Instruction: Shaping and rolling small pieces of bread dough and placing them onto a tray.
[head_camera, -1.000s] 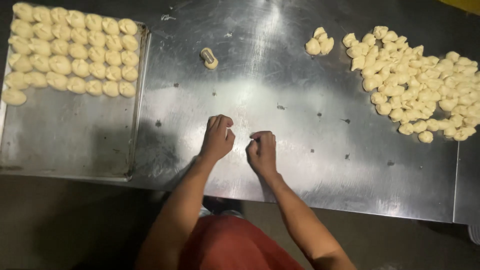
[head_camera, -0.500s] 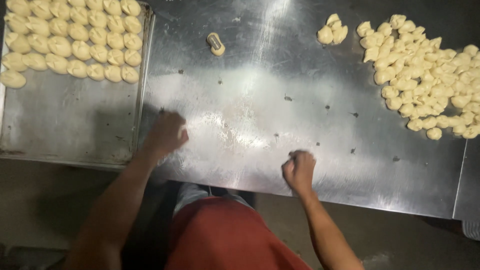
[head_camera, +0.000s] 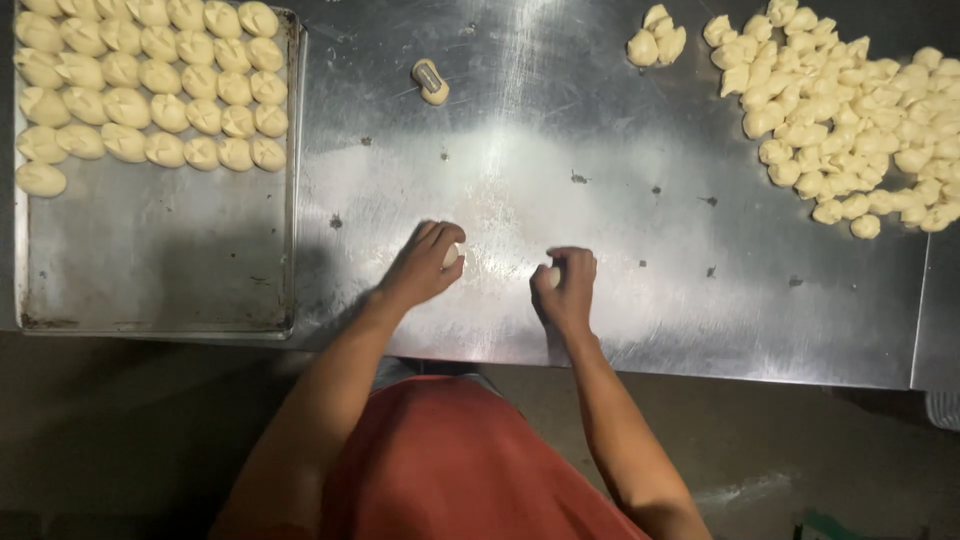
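Note:
My left hand (head_camera: 425, 265) is cupped over a small pale dough piece (head_camera: 451, 256) on the steel table (head_camera: 560, 150). My right hand (head_camera: 568, 288) is cupped over another dough piece (head_camera: 552, 277) a short way to its right. Both hands press down near the table's front edge. A metal tray (head_camera: 160, 250) at the left holds several rows of shaped dough balls (head_camera: 150, 90). A heap of cut dough pieces (head_camera: 850, 120) lies at the far right.
A small cylinder-shaped tool (head_camera: 430, 80) lies at the back of the table, with three loose dough pieces (head_camera: 655, 40) further right. Dark specks dot the steel surface. The table's front edge runs below my hands, with dark floor beneath.
Half a second ago my left hand was out by the tray and my right at the front edge. Both have come back together at the middle, each over a dough piece.

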